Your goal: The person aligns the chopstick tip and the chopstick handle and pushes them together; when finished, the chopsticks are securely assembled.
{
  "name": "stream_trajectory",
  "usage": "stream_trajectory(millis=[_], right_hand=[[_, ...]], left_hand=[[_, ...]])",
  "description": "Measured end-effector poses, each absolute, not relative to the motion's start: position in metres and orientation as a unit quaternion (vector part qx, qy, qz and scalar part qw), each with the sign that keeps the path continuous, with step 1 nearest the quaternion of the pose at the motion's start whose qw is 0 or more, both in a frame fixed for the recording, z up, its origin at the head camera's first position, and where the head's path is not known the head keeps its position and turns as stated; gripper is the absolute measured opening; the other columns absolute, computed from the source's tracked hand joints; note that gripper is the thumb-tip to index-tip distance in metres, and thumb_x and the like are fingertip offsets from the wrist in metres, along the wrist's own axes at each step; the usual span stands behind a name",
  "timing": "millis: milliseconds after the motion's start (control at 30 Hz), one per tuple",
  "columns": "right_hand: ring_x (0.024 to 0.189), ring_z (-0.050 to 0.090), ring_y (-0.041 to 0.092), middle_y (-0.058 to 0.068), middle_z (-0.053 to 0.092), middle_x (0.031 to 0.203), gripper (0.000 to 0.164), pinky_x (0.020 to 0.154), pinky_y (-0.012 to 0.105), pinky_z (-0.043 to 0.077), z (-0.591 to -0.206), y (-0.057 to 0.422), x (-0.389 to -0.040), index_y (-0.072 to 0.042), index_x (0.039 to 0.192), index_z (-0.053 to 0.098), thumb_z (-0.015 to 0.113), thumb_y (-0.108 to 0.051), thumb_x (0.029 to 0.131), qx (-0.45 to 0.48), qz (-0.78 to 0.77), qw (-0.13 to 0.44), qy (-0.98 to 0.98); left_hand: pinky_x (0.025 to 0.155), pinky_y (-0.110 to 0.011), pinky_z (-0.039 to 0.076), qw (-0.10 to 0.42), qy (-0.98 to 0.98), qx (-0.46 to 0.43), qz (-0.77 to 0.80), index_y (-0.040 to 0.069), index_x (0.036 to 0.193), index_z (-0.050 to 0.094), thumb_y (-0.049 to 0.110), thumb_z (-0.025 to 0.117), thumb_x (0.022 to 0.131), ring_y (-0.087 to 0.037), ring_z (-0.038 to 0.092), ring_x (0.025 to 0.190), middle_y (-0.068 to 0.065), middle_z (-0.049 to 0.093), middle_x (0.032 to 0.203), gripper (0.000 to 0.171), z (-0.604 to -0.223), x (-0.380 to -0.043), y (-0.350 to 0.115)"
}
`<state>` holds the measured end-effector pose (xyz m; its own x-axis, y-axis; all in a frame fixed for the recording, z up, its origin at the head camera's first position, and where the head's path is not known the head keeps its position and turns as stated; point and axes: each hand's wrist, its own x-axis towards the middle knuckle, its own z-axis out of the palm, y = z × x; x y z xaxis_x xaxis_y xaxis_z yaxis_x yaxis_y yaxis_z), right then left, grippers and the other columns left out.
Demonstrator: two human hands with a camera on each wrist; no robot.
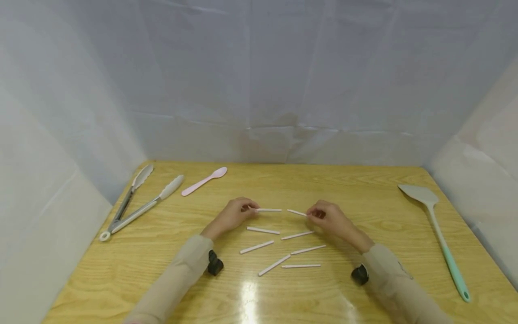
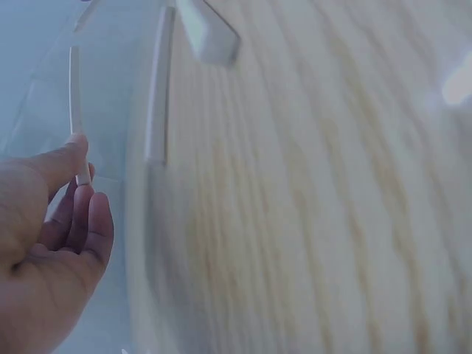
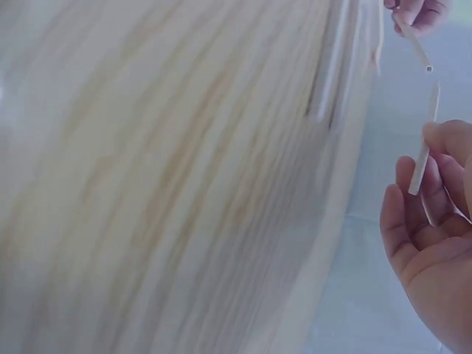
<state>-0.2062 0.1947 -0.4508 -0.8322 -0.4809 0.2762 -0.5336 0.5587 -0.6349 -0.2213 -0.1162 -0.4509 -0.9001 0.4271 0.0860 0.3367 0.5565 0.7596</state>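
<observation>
My left hand [image 1: 234,214] pinches a slim white tube [image 1: 270,209] between thumb and fingertips, above the table. In the right wrist view, the far end of this tube [image 3: 422,55] shows a small dark hole. Opposite it, my right hand [image 1: 331,219] pinches a thin white stick [image 1: 296,212] near one end; its other end points at the tube. A small gap separates the two facing ends. Below the hands, several similar white sticks lie on the table in two loose columns, among them a left one [image 1: 256,247] and a right one [image 1: 308,249].
Open metal tongs [image 1: 137,216] with pale tips lie at the table's left, beside a pink spoon [image 1: 204,181]. A spatula [image 1: 439,229] with a grey blade and green handle lies along the right side. Pale sheeting [image 1: 283,81] hangs behind the wooden table [image 1: 356,180].
</observation>
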Motion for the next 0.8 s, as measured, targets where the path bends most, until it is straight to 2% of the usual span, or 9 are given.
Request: stream_trajectory(millis=[200, 433, 800], right_hand=[[0.071, 0.055, 0.008, 0.002, 0.061, 0.080, 0.006, 0.062, 0.022, 0.050, -0.448, 0.191, -0.204, -0.001, 0.090, 0.070, 0.069, -0.001, 0.084, 0.284, 0.389, 0.052, -0.875], [0.071, 0.056, 0.008, 0.001, 0.061, 0.080, 0.006, 0.063, 0.022, 0.051, -0.445, 0.188, -0.202, -0.001, 0.091, 0.071, 0.069, -0.002, 0.084, 0.272, 0.392, 0.049, -0.878], [0.072, 0.057, 0.008, 0.002, 0.062, 0.080, 0.007, 0.064, 0.023, 0.052, -0.444, 0.186, -0.201, 0.000, 0.091, 0.070, 0.069, -0.001, 0.085, 0.279, 0.397, 0.055, -0.873]], left_hand=[[0.081, -0.033, 0.049, 0.047, 0.871, 0.226, 0.433, 0.003, 0.105, 0.069, 0.013, 0.062, 0.092, -0.020, 0.060, 0.090, -0.010, 0.066, 0.104, 0.017, -0.448, -0.219, -0.114], [0.081, -0.033, 0.049, 0.056, 0.869, 0.221, 0.440, 0.003, 0.106, 0.069, 0.014, 0.062, 0.093, -0.020, 0.060, 0.091, -0.010, 0.066, 0.104, 0.018, -0.443, -0.218, -0.112], [0.079, -0.031, 0.050, 0.042, 0.867, 0.229, 0.442, 0.001, 0.104, 0.069, 0.010, 0.062, 0.092, -0.020, 0.060, 0.087, -0.012, 0.066, 0.103, 0.016, -0.439, -0.220, -0.112]])
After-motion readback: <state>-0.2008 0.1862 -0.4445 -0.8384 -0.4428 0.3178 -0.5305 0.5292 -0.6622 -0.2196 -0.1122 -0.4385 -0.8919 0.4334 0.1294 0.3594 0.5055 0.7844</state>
